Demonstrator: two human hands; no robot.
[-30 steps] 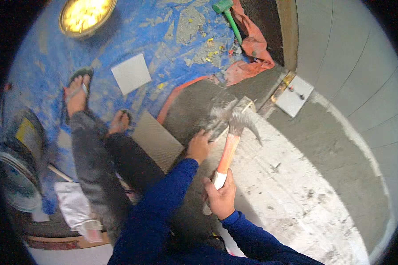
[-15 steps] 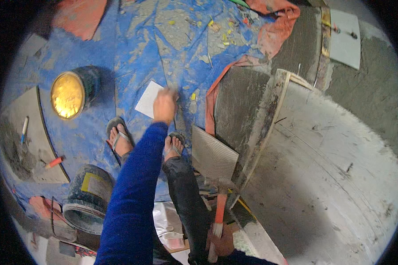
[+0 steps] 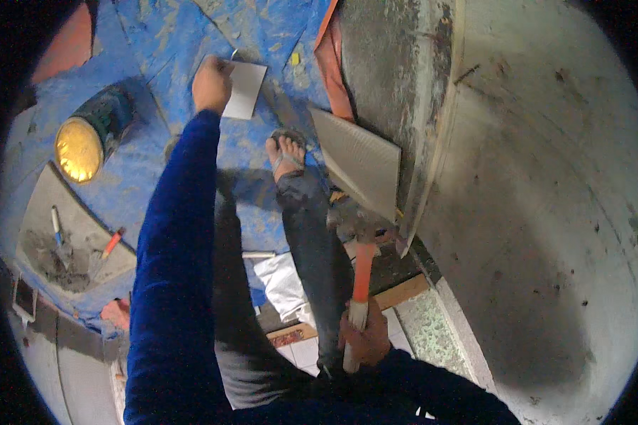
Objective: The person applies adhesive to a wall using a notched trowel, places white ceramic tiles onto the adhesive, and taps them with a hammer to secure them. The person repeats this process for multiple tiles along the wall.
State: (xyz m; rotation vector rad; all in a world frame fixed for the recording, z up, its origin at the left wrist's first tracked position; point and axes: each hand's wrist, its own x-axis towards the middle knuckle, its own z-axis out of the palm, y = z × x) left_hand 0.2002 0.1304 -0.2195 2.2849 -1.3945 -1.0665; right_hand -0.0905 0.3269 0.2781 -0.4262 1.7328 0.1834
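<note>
My left hand [image 3: 211, 85] reaches far out over the blue sheet. Its fingers are closed at the left edge of a white rectangular tile [image 3: 245, 91], which they appear to grip; the fingertips are partly hidden. Close to my body, my right hand [image 3: 366, 336] is wrapped around a mallet [image 3: 363, 273] with an orange and white handle. The mallet's dark head points away from me and is hard to make out against the clutter behind it. Beyond it, a grey tile with a ribbed face [image 3: 365, 159] leans beside the large pale panel.
A dirty blue sheet [image 3: 166, 35] covers the ground. Left stand a bucket with a golden-looking top [image 3: 79, 149] and a grey board [image 3: 78, 265] carrying two tools. A large pale curved panel [image 3: 532, 212] fills the right. My sandalled foot [image 3: 286, 156] is between.
My left hand has gone from the white tile's right side to its left edge, and the tile is turned. The mallet stays in my right hand. The view has shifted.
</note>
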